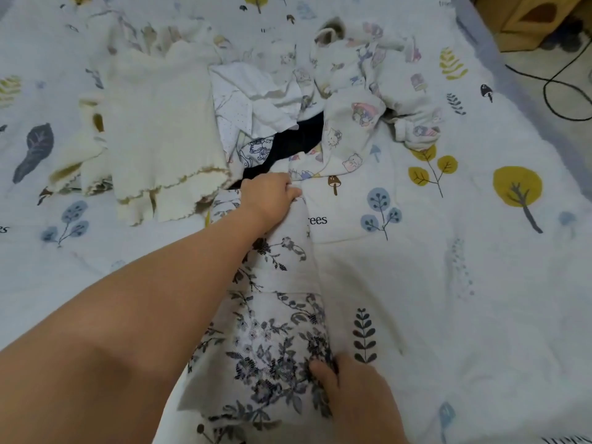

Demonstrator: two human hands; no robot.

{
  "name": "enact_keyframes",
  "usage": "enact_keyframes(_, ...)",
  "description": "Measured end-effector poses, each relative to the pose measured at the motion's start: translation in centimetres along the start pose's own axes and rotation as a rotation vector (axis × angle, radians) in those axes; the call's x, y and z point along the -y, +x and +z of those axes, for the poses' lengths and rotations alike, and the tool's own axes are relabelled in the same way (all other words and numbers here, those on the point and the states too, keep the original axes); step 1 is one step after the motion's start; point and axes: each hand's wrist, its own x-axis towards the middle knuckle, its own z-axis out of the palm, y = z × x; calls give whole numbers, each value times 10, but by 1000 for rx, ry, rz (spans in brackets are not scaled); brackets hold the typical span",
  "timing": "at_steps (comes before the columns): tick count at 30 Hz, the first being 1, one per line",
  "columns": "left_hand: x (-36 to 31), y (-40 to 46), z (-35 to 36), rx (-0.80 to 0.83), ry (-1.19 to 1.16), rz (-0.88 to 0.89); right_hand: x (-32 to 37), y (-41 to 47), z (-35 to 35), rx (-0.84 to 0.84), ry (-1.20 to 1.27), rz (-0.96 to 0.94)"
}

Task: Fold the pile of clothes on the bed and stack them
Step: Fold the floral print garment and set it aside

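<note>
The left hand grips the far end of a floral garment, while the right hand pinches its near edge. Just beyond the left fingers lies the pile of clothes on the bed.

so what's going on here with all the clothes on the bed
A person is folding laundry on a bed. The left hand grips the far end of a floral garment, and the right hand pinches its near edge. An unfolded pile and a cream ribbed top lie beyond.

White garment, grey-blue floral print.
</note>
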Motion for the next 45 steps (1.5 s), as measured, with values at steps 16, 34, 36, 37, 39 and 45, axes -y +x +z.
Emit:
enact_keyframes(16, -13, -50, -9, -204, 59, -99, -16, -11, 3, -497, -64, -276)
enact_keyframes(34, 50, -153, -9, 83, -529, -744, 55, 58, -25, -121, 474, -95)
enact_keyframes(36, 58, -163, -3, 302, -568, -690, 58, 63, -28, -59, 465, -25)
enact_keyframes(37, 63, -166, 0, 338, -609, -664, 60, 64, -29, -27, 484, -7)
enact_keyframes(39, 68, -168, 4, 348, -852, -657, 65, 62, -31, 13, 525, -5)
enact_keyframes(45, 70, -178, 2, 300, -1444, -781, 73, 38, -23, -93, 596, -88)
